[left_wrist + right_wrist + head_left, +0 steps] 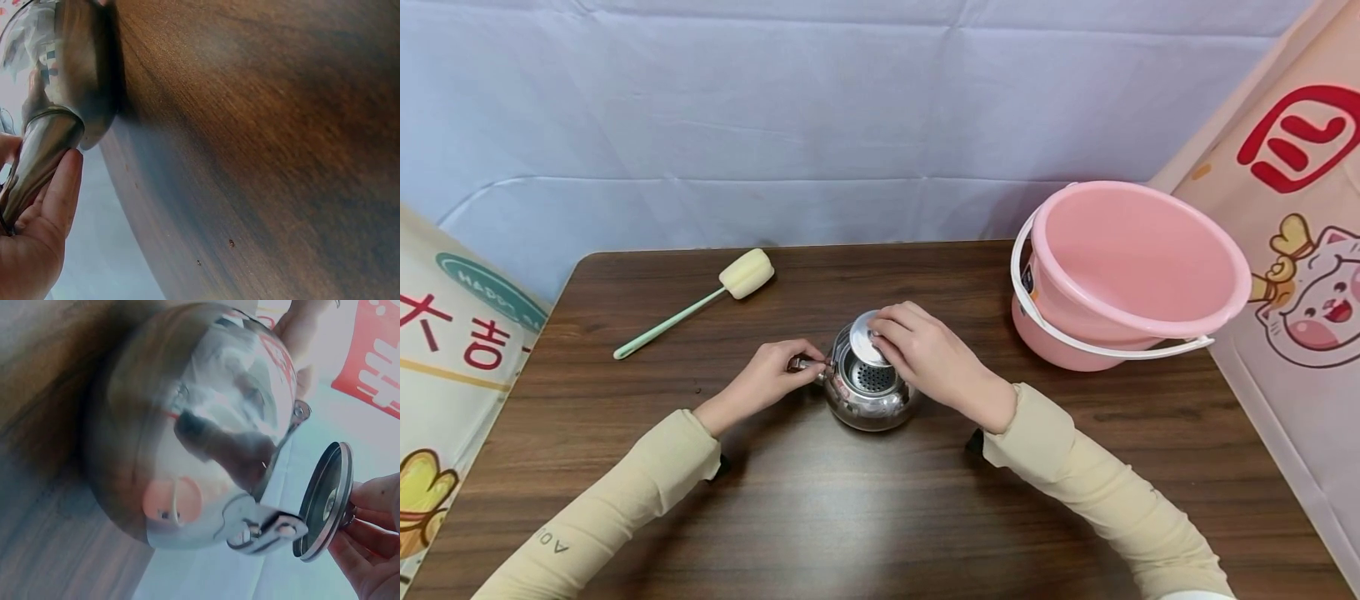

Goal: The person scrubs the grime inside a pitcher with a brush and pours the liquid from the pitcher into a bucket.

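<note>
Brown table [865, 533] under steel teapot [871, 414], pale blue cloth [760, 92] behind

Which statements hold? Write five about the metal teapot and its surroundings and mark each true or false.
The right hand holds the lid clear of the metal teapot. True.
The pink bucket stands on the table, right of the teapot. True.
The left hand rests on the bucket. False: it grips the teapot's spout.
A perforated strainer sits inside the teapot. True.
The sponge brush lies inside the bucket. False: it lies on the table.
</note>
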A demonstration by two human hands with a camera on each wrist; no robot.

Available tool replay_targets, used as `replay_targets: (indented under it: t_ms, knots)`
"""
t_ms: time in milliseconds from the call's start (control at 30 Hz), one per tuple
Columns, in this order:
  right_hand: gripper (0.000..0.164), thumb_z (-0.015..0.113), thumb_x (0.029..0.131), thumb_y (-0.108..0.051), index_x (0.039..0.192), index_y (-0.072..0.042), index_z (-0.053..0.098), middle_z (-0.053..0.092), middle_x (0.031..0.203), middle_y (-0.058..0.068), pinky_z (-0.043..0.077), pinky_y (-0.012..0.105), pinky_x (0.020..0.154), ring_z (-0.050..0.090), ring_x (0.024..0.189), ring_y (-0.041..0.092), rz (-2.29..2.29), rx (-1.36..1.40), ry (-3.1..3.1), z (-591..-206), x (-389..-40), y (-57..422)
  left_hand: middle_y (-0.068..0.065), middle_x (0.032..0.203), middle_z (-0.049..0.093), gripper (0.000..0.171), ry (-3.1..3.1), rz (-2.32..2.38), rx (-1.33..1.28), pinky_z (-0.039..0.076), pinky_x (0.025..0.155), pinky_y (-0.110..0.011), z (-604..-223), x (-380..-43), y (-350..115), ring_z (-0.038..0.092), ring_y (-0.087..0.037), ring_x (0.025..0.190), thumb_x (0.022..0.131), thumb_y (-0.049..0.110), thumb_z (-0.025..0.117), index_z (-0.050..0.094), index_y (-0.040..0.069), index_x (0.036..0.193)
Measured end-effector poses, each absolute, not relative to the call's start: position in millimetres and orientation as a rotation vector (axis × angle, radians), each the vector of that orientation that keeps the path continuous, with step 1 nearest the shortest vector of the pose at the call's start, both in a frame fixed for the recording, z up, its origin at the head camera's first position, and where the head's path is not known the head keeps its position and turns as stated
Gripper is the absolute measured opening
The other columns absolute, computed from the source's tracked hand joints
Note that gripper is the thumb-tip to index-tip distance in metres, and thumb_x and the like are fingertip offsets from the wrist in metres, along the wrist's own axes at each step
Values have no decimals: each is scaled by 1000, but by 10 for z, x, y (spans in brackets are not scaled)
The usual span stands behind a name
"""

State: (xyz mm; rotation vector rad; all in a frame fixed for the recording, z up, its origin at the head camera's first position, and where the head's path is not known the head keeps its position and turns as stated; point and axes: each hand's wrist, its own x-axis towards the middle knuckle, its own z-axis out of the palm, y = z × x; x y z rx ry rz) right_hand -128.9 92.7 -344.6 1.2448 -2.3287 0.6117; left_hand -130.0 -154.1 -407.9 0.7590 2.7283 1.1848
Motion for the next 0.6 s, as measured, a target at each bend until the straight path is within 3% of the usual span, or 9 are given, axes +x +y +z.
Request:
replay_targets:
  t_ms: [600]
  knots:
    - [16,62,84,-5,98,4,65,62,99,14,45,33,84,56,91,25,616,1098,-2333,-3404,-1544,1077,2,88,66,8,2728,1198,753,47,70,-26,-4088,-1296,-1544,57,-8,77,84,15,64,67,11,91]
